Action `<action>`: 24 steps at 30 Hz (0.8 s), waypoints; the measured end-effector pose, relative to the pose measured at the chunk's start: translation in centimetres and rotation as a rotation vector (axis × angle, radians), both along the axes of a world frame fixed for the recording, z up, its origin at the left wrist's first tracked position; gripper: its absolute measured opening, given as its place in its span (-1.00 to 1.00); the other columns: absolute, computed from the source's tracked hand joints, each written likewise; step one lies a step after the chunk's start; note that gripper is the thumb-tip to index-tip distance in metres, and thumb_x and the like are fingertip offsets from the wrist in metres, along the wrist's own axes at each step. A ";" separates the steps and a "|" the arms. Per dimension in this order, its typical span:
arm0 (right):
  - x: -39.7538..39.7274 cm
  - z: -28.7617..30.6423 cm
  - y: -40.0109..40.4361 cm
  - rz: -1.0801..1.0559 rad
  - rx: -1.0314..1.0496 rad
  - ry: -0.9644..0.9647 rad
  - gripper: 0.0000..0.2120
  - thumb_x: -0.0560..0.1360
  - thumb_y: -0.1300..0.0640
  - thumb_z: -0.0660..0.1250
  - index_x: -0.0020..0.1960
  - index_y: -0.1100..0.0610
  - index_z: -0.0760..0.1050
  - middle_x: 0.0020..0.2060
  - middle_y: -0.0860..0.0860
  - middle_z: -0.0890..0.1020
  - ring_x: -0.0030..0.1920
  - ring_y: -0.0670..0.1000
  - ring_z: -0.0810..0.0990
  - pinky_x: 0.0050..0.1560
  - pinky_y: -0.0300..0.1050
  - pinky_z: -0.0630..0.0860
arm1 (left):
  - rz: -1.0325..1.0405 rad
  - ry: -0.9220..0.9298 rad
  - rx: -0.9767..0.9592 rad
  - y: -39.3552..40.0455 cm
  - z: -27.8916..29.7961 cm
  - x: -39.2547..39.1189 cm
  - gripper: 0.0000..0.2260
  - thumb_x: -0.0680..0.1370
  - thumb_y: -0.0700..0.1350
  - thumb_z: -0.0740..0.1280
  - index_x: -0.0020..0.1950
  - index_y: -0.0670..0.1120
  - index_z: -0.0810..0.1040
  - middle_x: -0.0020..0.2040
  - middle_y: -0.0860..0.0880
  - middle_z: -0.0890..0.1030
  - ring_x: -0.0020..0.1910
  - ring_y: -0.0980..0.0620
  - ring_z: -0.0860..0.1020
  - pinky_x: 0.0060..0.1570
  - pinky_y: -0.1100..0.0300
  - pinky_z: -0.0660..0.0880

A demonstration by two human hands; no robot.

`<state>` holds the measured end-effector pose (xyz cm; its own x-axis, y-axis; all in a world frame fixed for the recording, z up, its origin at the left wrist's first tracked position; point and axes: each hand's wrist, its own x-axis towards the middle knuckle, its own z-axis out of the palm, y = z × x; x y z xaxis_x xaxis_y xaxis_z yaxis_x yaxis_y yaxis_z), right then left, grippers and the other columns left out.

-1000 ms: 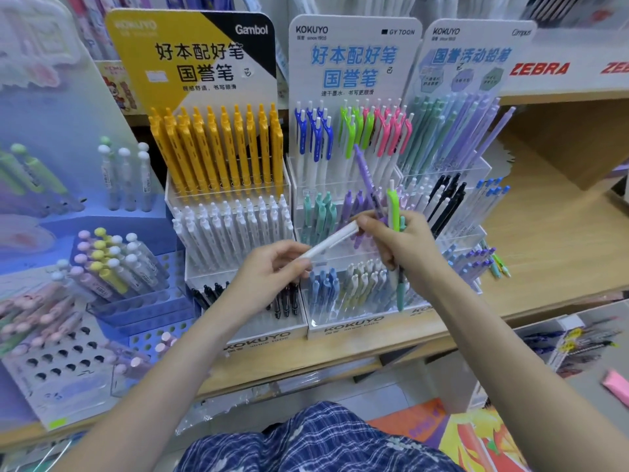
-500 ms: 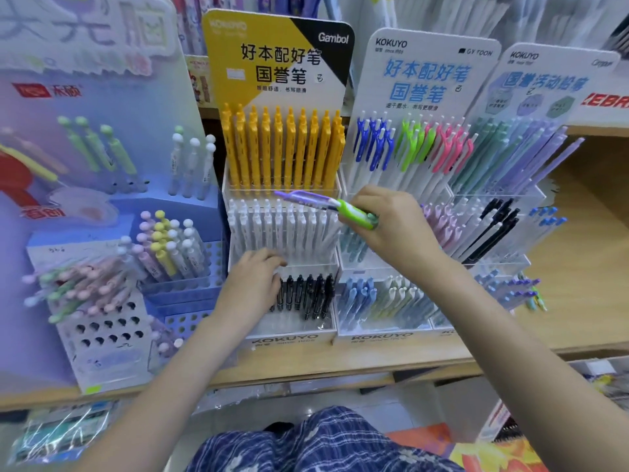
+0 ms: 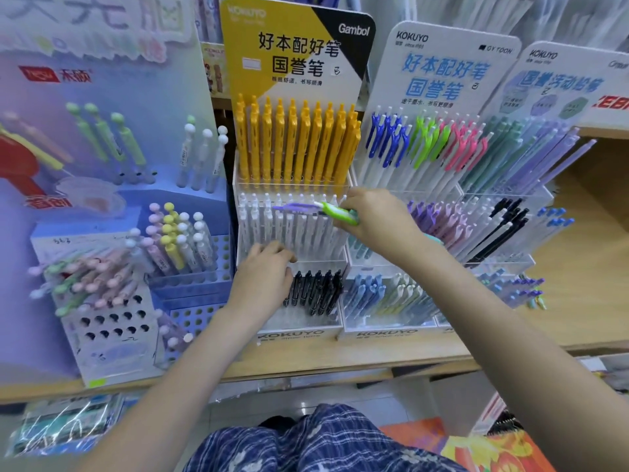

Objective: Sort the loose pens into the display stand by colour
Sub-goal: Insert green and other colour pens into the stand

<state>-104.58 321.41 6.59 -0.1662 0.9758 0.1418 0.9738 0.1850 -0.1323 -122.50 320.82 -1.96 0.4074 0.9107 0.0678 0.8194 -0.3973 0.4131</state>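
My right hand (image 3: 372,218) has its fingers curled tight round a small bundle of loose pens: a purple-clipped pen (image 3: 295,208) and a green-clipped pen (image 3: 340,212), their clip ends projecting sideways beyond my knuckles toward the white row (image 3: 289,223). A trace of teal shows below the heel of that hand; I cannot tell whether it is a third pen in the grip.

My left hand (image 3: 267,272) lies with fingers bent over the clear front wall (image 3: 320,255) of the white row, directly above the black pens (image 3: 318,291). Whether those fingers pinch anything is hidden.

Risks, in my judgement:
- The bundle sits in one fist. Freeing one pen could let the other slide out and fall among the white pens under my knuckles.
- The projecting ends pass just beside the white row's tops and could knock them askew.
- Both held pens belong to colours stocked to the outer side of my right hand, in the neighbouring stand (image 3: 439,63); dropping either here would mis-sort it.

The held pens look slim, smooth and white-barrelled with coloured clips. They are blurred.
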 end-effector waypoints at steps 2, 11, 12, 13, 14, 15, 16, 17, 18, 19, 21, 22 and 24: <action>-0.5 -0.1 0.4 -0.023 -0.032 -0.039 -0.75 0.55 0.02 0.28 0.05 0.19 0.55 -0.10 0.07 0.55 -0.04 0.11 0.53 -0.25 -0.14 0.30 | 0.005 0.006 -0.007 0.1 0.0 0.0 -0.73 0.58 -0.20 0.16 0.24 -0.10 0.50 0.22 -0.02 0.48 0.17 -0.08 0.35 0.11 0.12 0.34; 0.5 0.9 -3.3 -0.096 -0.105 0.504 -0.70 0.49 0.02 0.35 -0.18 0.28 0.56 -0.51 -0.01 0.38 -0.53 -0.13 0.29 -0.48 -0.27 0.19 | -0.012 -0.602 -0.316 0.5 4.3 -0.6 -0.79 0.55 -0.16 0.30 0.17 -0.02 0.53 0.09 0.07 0.60 0.02 0.18 0.55 0.06 0.37 0.45; 0.5 0.9 -3.9 -0.085 -0.162 0.539 -0.70 0.49 0.02 0.35 -0.21 0.28 0.55 -0.54 -0.04 0.34 -0.57 -0.12 0.29 -0.51 -0.29 0.19 | -0.017 -0.838 -0.425 0.4 5.7 -0.3 -0.80 0.53 -0.17 0.32 0.13 0.00 0.53 0.06 0.10 0.61 0.00 0.20 0.57 0.04 0.35 0.49; 0.4 1.0 -4.2 -0.081 -0.215 0.582 -0.72 0.48 0.03 0.36 -0.23 0.26 0.55 -0.56 -0.07 0.32 -0.59 -0.13 0.29 -0.52 -0.31 0.20 | -0.029 -1.023 -0.503 0.2 6.9 0.1 -0.81 0.51 -0.20 0.33 0.09 -0.01 0.54 0.02 0.11 0.62 -0.02 0.19 0.59 -0.01 0.33 0.53; 0.3 1.1 -4.5 -0.080 -0.257 0.642 -0.74 0.48 0.04 0.36 -0.26 0.22 0.54 -0.59 -0.10 0.33 -0.61 -0.14 0.29 -0.54 -0.34 0.20 | -0.049 -1.128 -0.531 0.1 7.8 0.6 -0.82 0.50 -0.23 0.33 0.06 -0.03 0.55 -0.02 0.12 0.63 -0.05 0.20 0.60 -0.06 0.33 0.54; 0.4 1.1 -4.7 -0.084 -0.288 0.712 -0.76 0.49 0.05 0.35 -0.29 0.17 0.52 -0.61 -0.10 0.34 -0.62 -0.14 0.28 -0.54 -0.37 0.20 | -0.067 -1.165 -0.529 0.1 8.5 1.2 -0.83 0.50 -0.25 0.33 0.03 -0.04 0.57 -0.05 0.12 0.64 -0.07 0.21 0.60 -0.09 0.34 0.53; 0.5 1.2 -4.8 -0.092 -0.315 0.777 -0.76 0.50 0.05 0.35 -0.29 0.15 0.51 -0.60 -0.09 0.37 -0.61 -0.15 0.28 -0.56 -0.34 0.23 | -0.074 -1.179 -0.526 0.1 9.0 1.7 -0.84 0.49 -0.26 0.32 0.01 -0.06 0.57 -0.09 0.12 0.65 -0.09 0.21 0.60 -0.10 0.34 0.52; 0.8 1.4 -5.1 -0.101 -0.339 0.827 -0.75 0.50 0.04 0.33 -0.26 0.19 0.53 -0.56 -0.06 0.40 -0.59 -0.12 0.30 -0.57 -0.31 0.25 | -0.064 -1.208 -0.528 0.3 9.3 2.0 -0.85 0.50 -0.26 0.32 0.00 -0.07 0.58 -0.12 0.11 0.66 -0.10 0.21 0.60 -0.10 0.34 0.52; 1.2 1.6 -5.4 -0.113 -0.359 0.862 -0.71 0.50 0.03 0.32 -0.18 0.27 0.54 -0.51 0.01 0.43 -0.58 -0.08 0.31 -0.58 -0.28 0.26 | -0.030 -1.262 -0.539 0.7 9.4 2.1 -0.86 0.51 -0.26 0.30 0.00 -0.08 0.58 -0.14 0.10 0.66 -0.13 0.20 0.60 -0.09 0.33 0.52; 1.8 1.7 -5.8 -0.134 -0.362 0.883 -0.68 0.50 0.03 0.31 -0.11 0.33 0.54 -0.47 0.05 0.45 -0.57 -0.07 0.31 -0.60 -0.28 0.27 | 0.014 -1.334 -0.554 1.2 9.6 2.1 -0.87 0.52 -0.26 0.28 0.00 -0.10 0.57 -0.16 0.08 0.65 -0.15 0.19 0.59 -0.08 0.32 0.52; 3.2 2.0 -6.6 -0.212 -0.288 0.930 -0.74 0.50 0.09 0.31 -0.06 0.32 0.56 -0.48 0.02 0.48 -0.59 -0.10 0.30 -0.62 -0.30 0.25 | 0.081 -1.367 -0.504 2.2 10.1 1.6 -0.86 0.55 -0.24 0.25 0.04 -0.08 0.56 -0.16 0.04 0.60 -0.16 0.16 0.57 -0.04 0.27 0.52; 3.8 2.2 -6.9 -0.263 -0.220 0.968 -0.77 0.50 0.12 0.32 -0.04 0.30 0.58 -0.49 -0.01 0.49 -0.60 -0.11 0.29 -0.62 -0.30 0.23 | 0.076 -1.264 -0.438 2.4 10.3 1.4 -0.84 0.56 -0.23 0.24 0.07 -0.05 0.55 -0.15 0.04 0.57 -0.15 0.15 0.55 -0.04 0.26 0.52; 4.8 2.9 -7.2 -0.326 -0.098 1.056 -0.80 0.49 0.15 0.34 0.00 0.27 0.60 -0.51 -0.08 0.52 -0.59 -0.11 0.27 -0.61 -0.29 0.21 | -0.036 -0.987 -0.329 1.9 10.7 2.0 -0.76 0.56 -0.23 0.23 0.16 0.01 0.51 -0.11 0.05 0.55 -0.12 0.13 0.53 -0.06 0.28 0.55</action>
